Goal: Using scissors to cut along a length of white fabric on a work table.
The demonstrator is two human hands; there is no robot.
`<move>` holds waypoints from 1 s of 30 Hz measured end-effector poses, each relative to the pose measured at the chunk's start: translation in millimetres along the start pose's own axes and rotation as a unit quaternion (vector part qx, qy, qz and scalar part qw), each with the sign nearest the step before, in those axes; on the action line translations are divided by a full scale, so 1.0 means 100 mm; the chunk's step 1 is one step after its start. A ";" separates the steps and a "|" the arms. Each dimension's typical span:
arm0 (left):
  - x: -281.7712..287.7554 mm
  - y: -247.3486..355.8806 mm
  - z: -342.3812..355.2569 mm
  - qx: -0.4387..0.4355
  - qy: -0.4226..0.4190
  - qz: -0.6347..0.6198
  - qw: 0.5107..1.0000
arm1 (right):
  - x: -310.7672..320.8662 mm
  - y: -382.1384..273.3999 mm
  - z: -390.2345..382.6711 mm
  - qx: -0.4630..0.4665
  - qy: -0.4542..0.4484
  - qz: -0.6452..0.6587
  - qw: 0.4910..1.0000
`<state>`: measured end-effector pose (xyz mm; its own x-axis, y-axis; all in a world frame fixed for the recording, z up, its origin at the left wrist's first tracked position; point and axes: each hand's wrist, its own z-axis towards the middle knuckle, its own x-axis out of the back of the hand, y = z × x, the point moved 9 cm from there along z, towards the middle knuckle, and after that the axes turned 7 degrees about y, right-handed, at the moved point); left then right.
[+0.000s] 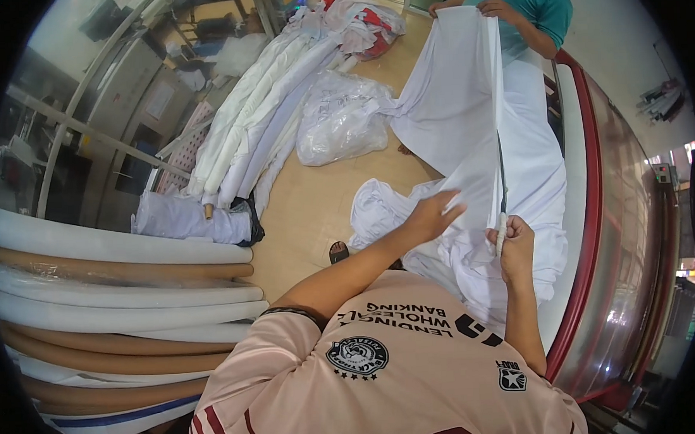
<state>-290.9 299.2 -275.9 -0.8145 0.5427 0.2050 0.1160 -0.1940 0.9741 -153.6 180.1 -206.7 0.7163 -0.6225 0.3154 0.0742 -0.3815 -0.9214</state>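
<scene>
A long white cloth [454, 88] stretches away from me, its far end held up by another person in a teal shirt [536, 11]. My right hand [518, 248] grips the pale, wrapped-looking handle of scissors [502, 181], whose long dark blades point away from me along the cloth's edge. Part of the handle is hidden by my fingers. To the left of it, my left hand [435, 215] hovers over the cloth with fingers apart and nothing in them. Loose folds of white cloth [382, 208] are heaped below and around both hands.
White and brown rolls [126, 296] are stacked at the left. Further off lie long white fabric rolls [261, 104], a clear plastic bag [343, 124] and a heap of red and white cloth [366, 30]. A long red-framed machine [598, 175] runs along the right side.
</scene>
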 end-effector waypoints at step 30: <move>-0.56 0.68 0.30 0.067 -0.059 -0.095 0.992 | 0.57 0.25 -0.24 0.017 -0.037 0.108 0.993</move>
<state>-220.3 279.7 -218.0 -0.7581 0.6519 0.0195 0.0482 0.0261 0.9985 -127.2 119.0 -205.9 0.7670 -0.6349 0.0928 -0.0644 -0.2200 -0.9734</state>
